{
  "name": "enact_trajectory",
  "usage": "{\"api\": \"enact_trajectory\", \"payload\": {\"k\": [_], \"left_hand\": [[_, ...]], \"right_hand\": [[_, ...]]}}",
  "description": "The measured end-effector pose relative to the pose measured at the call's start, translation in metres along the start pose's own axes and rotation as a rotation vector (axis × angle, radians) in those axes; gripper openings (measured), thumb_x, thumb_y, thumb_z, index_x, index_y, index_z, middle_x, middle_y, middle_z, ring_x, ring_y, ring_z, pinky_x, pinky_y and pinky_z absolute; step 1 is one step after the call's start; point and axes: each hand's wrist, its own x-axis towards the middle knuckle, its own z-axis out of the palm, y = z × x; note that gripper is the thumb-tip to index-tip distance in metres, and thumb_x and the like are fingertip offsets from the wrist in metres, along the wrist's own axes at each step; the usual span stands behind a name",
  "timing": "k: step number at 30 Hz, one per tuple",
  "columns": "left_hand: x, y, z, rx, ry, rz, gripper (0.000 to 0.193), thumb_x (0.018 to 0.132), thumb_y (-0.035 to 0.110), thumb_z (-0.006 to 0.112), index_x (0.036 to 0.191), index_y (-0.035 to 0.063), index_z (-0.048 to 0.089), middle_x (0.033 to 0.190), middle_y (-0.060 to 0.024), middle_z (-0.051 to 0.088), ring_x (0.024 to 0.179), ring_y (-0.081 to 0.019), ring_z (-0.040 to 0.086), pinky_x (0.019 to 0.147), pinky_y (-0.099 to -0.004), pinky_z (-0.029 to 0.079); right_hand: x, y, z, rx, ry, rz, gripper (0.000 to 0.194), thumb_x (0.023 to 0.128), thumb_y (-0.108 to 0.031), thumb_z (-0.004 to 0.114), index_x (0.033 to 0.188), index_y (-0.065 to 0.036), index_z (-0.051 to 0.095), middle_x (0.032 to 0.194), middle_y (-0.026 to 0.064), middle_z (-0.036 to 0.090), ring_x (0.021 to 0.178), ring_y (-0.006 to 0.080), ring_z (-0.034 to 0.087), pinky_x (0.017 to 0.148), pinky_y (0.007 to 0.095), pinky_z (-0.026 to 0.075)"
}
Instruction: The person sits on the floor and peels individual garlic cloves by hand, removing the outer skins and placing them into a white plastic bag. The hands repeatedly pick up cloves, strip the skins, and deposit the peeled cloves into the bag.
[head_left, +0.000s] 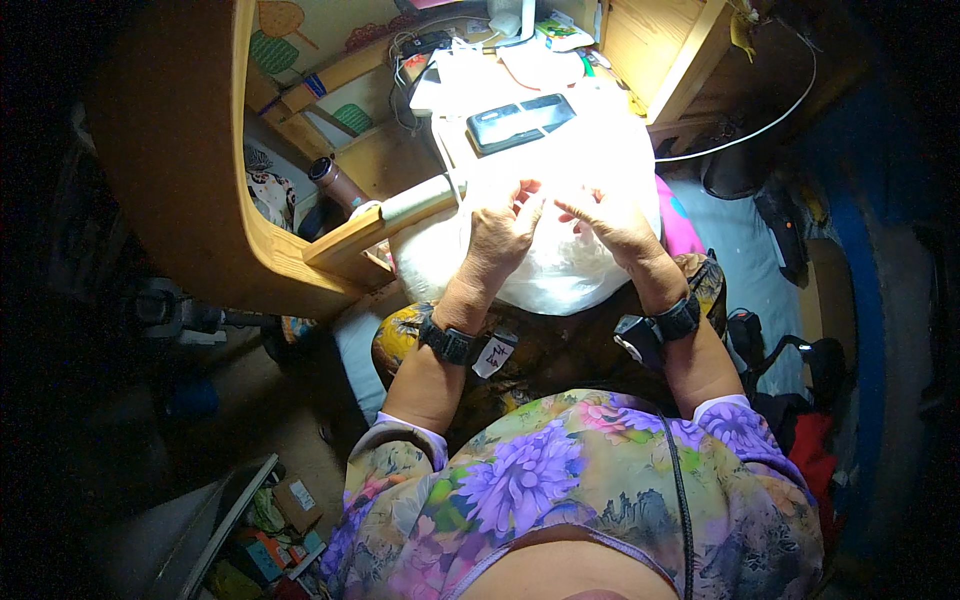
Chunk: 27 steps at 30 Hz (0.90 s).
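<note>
My left hand (504, 225) and my right hand (611, 229) are raised under a very bright light, fingertips turned towards each other with a narrow gap between. Thumb and fingers of each hand are drawn together. Glare washes out the fingertips, so any small thing between them cannot be made out. Below both hands bulges a white plastic bag (555, 281), resting above my lap. Beyond them a dark smartphone (520, 124) lies on a brightly lit white surface. Each wrist wears a black strap, the left strap (448, 341) and the right strap (677, 318), with a small device attached.
A wooden rail (382, 225) runs close to the left of the bag. Behind the phone stand a white lamp post (528, 19), cables and packets. A tumbler (337, 184) lies at the left. A white cable (776, 124) hangs at the right. Boxes (296, 504) sit low at left.
</note>
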Motion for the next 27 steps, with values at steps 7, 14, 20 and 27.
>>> {"api": "enact_trajectory", "payload": {"k": [7, 14, 20, 27], "left_hand": [[0.002, 0.010, -0.003, -0.369, -0.115, -0.211, 0.023, 0.085, 0.019, 0.063, 0.096, -0.0009, 0.060, 0.085, -0.0065, 0.063, 0.075, -0.0119, 0.058, 0.068, -0.0236, 0.047], [0.003, 0.015, -0.004, -0.502, -0.170, -0.326, 0.023, 0.083, 0.019, 0.066, 0.094, -0.0001, 0.059, 0.076, -0.0031, 0.059, 0.068, -0.0096, 0.053, 0.063, -0.0226, 0.044], [0.004, 0.012, -0.007, -0.682, -0.121, -0.324, 0.021, 0.083, 0.017, 0.067, 0.090, -0.0004, 0.058, 0.073, -0.0026, 0.056, 0.065, -0.0099, 0.051, 0.061, -0.0225, 0.042], [0.002, 0.019, -0.005, -0.581, -0.138, -0.333, 0.019, 0.084, 0.016, 0.064, 0.090, -0.0006, 0.058, 0.073, -0.0029, 0.056, 0.066, -0.0102, 0.051, 0.062, -0.0228, 0.042]], "right_hand": [[-0.002, -0.011, 0.006, 0.035, -0.047, 0.028, 0.026, 0.090, -0.026, 0.055, 0.096, -0.001, 0.061, 0.085, 0.0059, 0.063, 0.075, 0.0136, 0.061, 0.063, 0.0232, 0.046], [-0.002, -0.009, 0.008, 0.065, 0.058, 0.120, 0.029, 0.092, -0.025, 0.051, 0.100, 0.002, 0.059, 0.088, 0.0088, 0.063, 0.076, 0.0137, 0.061, 0.070, 0.0258, 0.048], [-0.002, -0.004, 0.007, -0.444, 0.115, -0.424, 0.032, 0.090, -0.022, 0.055, 0.109, 0.004, 0.058, 0.095, 0.0103, 0.063, 0.080, 0.0128, 0.057, 0.075, 0.0259, 0.047], [-0.001, -0.010, 0.014, 0.046, 0.068, -0.082, 0.026, 0.086, -0.016, 0.062, 0.103, 0.004, 0.060, 0.094, 0.0082, 0.063, 0.085, 0.0126, 0.056, 0.079, 0.0241, 0.044]]}}
